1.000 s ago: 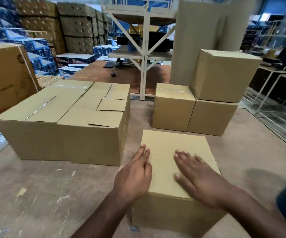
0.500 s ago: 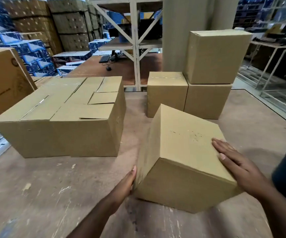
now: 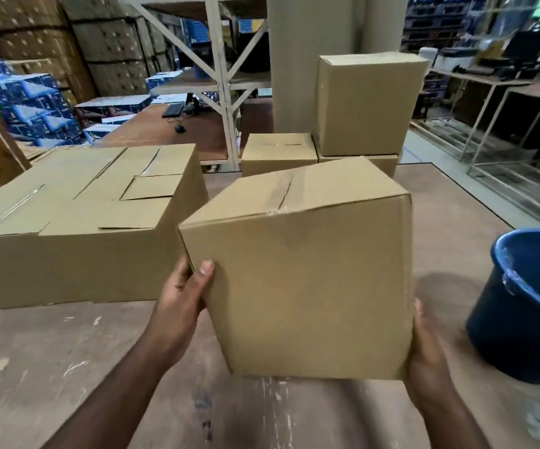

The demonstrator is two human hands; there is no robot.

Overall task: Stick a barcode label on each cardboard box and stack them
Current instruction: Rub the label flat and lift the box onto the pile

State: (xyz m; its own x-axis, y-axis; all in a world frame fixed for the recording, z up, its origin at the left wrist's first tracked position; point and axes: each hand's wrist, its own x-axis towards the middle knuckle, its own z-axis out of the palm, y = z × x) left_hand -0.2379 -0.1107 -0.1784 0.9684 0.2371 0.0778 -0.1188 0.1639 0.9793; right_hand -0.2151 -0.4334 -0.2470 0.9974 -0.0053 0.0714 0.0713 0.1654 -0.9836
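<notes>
I hold a plain cardboard box [image 3: 304, 286] tilted in the air above the wooden table [image 3: 51, 367]. Its taped seam faces up and away, and no barcode label shows on the faces I see. My left hand [image 3: 181, 303] grips its left edge, with the thumb lying on the near face. At the box's lower right corner my right hand [image 3: 427, 358] holds it, its fingers hidden behind the box. Far behind stand a small box [image 3: 278, 153] and a taller box [image 3: 365, 105] stacked on another box [image 3: 388, 163].
Large flat-topped cardboard boxes [image 3: 77, 241] fill the table's left side, close to the held box. A blue bucket [image 3: 527, 306] stands at the right. A thick cardboard roll [image 3: 294, 59] and a shelf frame [image 3: 223, 92] rise behind the table.
The box has gone from lying flat under my palms to tipped on edge, and is now lifted off the table. Both hands moved from its top to its sides.
</notes>
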